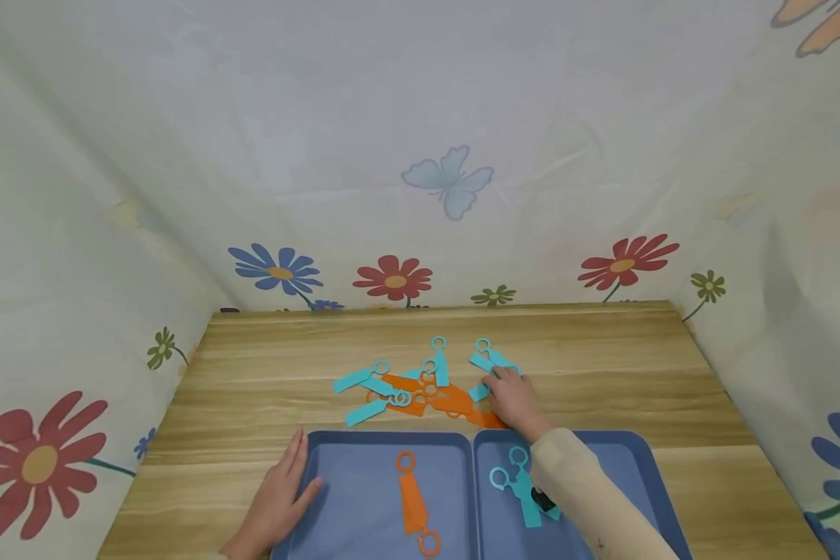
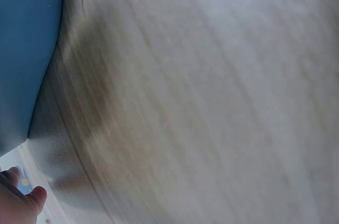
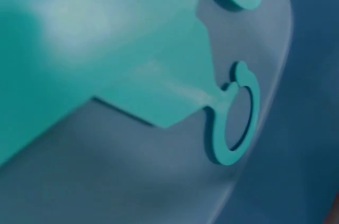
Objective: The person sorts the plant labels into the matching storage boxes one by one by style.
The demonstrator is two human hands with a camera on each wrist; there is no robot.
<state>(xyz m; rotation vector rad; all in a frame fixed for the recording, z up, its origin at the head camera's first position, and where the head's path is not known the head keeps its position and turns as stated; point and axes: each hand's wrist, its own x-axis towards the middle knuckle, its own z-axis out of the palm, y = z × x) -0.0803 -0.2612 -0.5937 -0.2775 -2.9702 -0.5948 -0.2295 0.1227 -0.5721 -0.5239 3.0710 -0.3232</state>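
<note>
My left hand (image 1: 274, 494) rests at the left rim of a blue two-part tray (image 1: 364, 467), fingers straight along its outside and thumb over the edge. My right hand (image 1: 516, 400) reaches past the tray's back rim, its fingertips at a turquoise plastic tag (image 1: 479, 391) with others around it. The fingers' undersides are hidden, and I cannot tell if they pinch the tag. Each tag is flat with an open ring. Left of the right hand lies a loose pile of turquoise and orange tags (image 1: 451, 398).
One orange piece with a ring at each end (image 1: 413, 502) lies in the left compartment. Turquoise tags (image 1: 530, 509) overlap in the right one, under the right forearm, with a small black object (image 1: 542, 498) at the sleeve. Flower-printed cloth (image 1: 448, 101) walls the wooden table (image 1: 252, 373).
</note>
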